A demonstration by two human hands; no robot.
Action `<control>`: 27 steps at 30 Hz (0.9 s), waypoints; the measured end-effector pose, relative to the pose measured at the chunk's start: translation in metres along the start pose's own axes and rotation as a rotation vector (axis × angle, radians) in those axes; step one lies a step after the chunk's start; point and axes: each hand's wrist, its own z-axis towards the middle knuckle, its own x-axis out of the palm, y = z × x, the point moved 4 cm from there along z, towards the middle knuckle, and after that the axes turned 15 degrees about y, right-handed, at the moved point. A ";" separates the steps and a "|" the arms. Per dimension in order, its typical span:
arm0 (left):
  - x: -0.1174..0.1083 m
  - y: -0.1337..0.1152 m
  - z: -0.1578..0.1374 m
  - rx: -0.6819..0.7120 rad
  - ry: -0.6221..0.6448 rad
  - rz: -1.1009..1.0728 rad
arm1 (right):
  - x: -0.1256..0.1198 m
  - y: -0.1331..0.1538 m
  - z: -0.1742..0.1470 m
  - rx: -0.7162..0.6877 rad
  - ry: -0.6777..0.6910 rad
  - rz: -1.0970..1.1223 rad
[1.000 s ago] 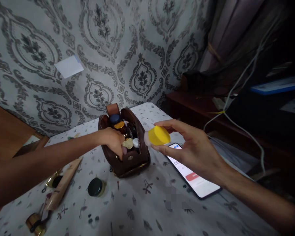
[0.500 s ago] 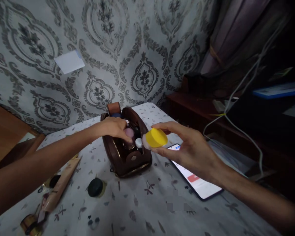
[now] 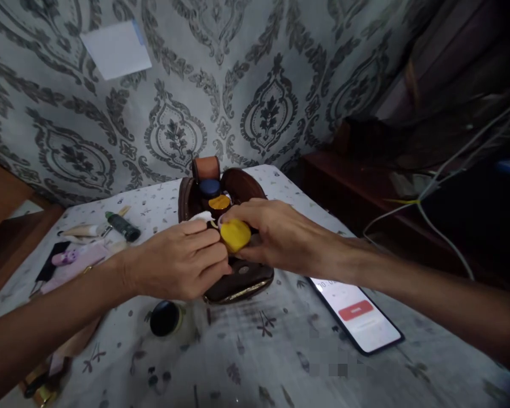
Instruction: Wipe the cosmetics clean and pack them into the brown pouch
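Note:
A brown zippered pouch (image 3: pixel 238 289) stands unzipped on the patterned cloth. Over its mouth, my right hand (image 3: pixel 280 235) grips a small yellow-and-white container (image 3: pixel 235 236), its yellow end facing me. My left hand (image 3: pixel 182 260) is closed at the pouch's left side, knuckles up, close against the container; whatever its fingers hold is hidden. Something white (image 3: pixel 202 217) shows just behind those fingers. Inside the pouch, a blue round lid (image 3: pixel 209 187) and an orange-yellow round lid (image 3: pixel 219 202) are visible at the back. Both hands cover the pouch's middle.
A phone with a lit screen (image 3: pixel 361 317) lies right of the pouch. In front stands a dark-lidded jar (image 3: pixel 165 318). To the left lie a dark green tube (image 3: pixel 123 226), a pink item (image 3: pixel 66 256) and other cosmetics. White cables (image 3: pixel 440 226) hang at the right.
My right hand has moved left over the pouch with the yellow-and-white container. My left hand has come up out of the pouch, its fingers now curled. The view has shifted slightly.

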 end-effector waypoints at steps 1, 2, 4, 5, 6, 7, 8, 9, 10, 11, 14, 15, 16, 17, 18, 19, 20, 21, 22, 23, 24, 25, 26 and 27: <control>0.000 0.002 -0.001 -0.006 -0.053 -0.029 | 0.001 0.001 0.006 -0.011 0.068 -0.020; -0.001 0.006 -0.002 -0.024 -0.099 -0.071 | 0.002 0.002 0.011 -0.020 0.135 -0.035; -0.005 0.015 -0.004 -0.115 -0.177 -0.188 | 0.006 0.004 0.020 -0.037 0.262 -0.064; -0.007 0.020 -0.005 -0.184 -0.206 -0.255 | 0.008 0.006 0.024 -0.047 0.323 -0.082; -0.009 0.024 -0.007 -0.254 -0.235 -0.321 | 0.010 0.007 0.027 -0.063 0.380 -0.103; -0.011 0.028 -0.010 -0.320 -0.268 -0.379 | 0.013 0.009 0.030 -0.082 0.434 -0.128; -0.013 0.031 -0.013 -0.376 -0.298 -0.429 | 0.017 0.010 0.033 -0.098 0.485 -0.152; -0.014 0.033 -0.017 -0.420 -0.326 -0.472 | 0.021 0.010 0.035 -0.112 0.527 -0.176; -0.014 0.033 -0.021 -0.449 -0.345 -0.508 | 0.025 0.011 0.037 -0.130 0.560 -0.203; -0.014 0.032 -0.024 -0.470 -0.352 -0.537 | 0.030 0.011 0.039 -0.153 0.578 -0.238; -0.010 0.026 -0.034 -0.496 -0.277 -0.591 | 0.043 0.010 0.040 -0.253 0.562 -0.402; -0.009 0.024 -0.037 -0.495 -0.248 -0.598 | 0.047 0.009 0.040 -0.290 0.547 -0.458; -0.007 0.020 -0.039 -0.492 -0.213 -0.606 | 0.051 0.008 0.040 -0.319 0.536 -0.502; -0.005 0.017 -0.041 -0.490 -0.179 -0.616 | 0.055 0.006 0.039 -0.342 0.529 -0.535; -0.003 0.015 -0.042 -0.488 -0.152 -0.629 | 0.058 0.004 0.038 -0.359 0.524 -0.557; -0.001 0.012 -0.044 -0.488 -0.140 -0.640 | 0.061 0.003 0.038 -0.375 0.515 -0.572; 0.001 0.010 -0.046 -0.489 -0.135 -0.648 | 0.063 0.002 0.037 -0.388 0.503 -0.584; 0.003 0.008 -0.047 -0.490 -0.126 -0.657 | 0.064 0.001 0.037 -0.399 0.491 -0.593; 0.005 0.006 -0.048 -0.489 -0.117 -0.665 | 0.064 0.000 0.037 -0.408 0.483 -0.597; 0.006 0.004 -0.049 -0.481 -0.113 -0.673 | 0.064 0.000 0.037 -0.415 0.481 -0.600; 0.007 0.003 -0.049 -0.471 -0.102 -0.682 | 0.064 0.001 0.037 -0.415 0.484 -0.605; 0.008 0.001 -0.050 -0.464 -0.086 -0.691 | 0.064 0.001 0.036 -0.409 0.489 -0.614; 0.008 0.000 -0.050 -0.459 -0.071 -0.698 | 0.064 0.002 0.036 -0.401 0.494 -0.625; 0.008 -0.001 -0.051 -0.456 -0.063 -0.699 | 0.064 0.002 0.036 -0.394 0.498 -0.638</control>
